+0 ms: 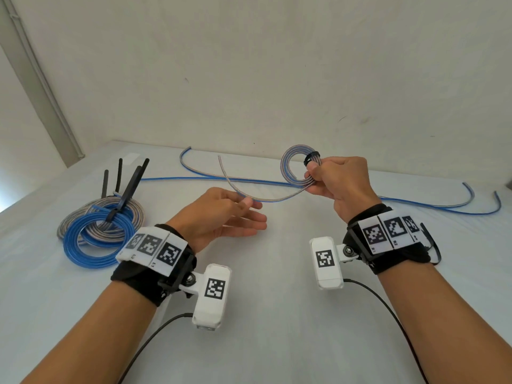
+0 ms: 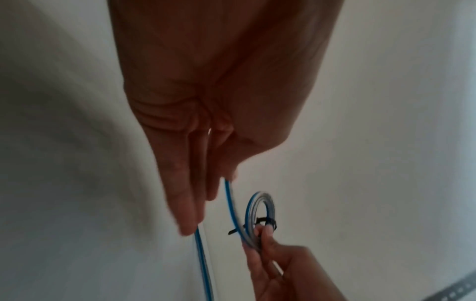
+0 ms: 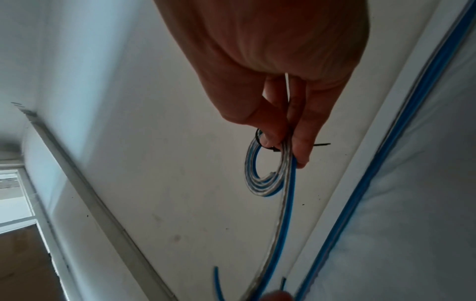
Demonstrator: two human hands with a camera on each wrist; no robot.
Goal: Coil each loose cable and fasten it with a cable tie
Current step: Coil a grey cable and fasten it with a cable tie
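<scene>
— Starting nearest: what are the two hands doing?

— Both are raised over the white table (image 1: 277,314). The left hand (image 1: 221,214) has its lower fingers stretched out almost straight, while thumb and forefinger pinch the loose tail of a blue and grey cable (image 1: 266,199). The left wrist view shows that tail running along between the fingers (image 2: 185,195).

— And the right hand?

— The right hand (image 1: 338,181) grips a small coil (image 1: 296,167) wound from that same cable, thumb on one side and fingers on the other. A black cable tie (image 1: 311,157) sits looped around the coil right at the fingertips. In the right wrist view the tie's thin end sticks out past the fingers (image 3: 298,130).

— What lies on the table farther out?

— To the left rest two finished coils, one blue (image 1: 94,239) overlapping one grey (image 1: 110,214), with black ties (image 1: 130,187) standing up from them. Beyond the hands a long loose cable (image 1: 194,179) stretches across the table towards the right, its far end curving up near the right edge. Behind everything stands a plain white wall (image 1: 277,65).
</scene>
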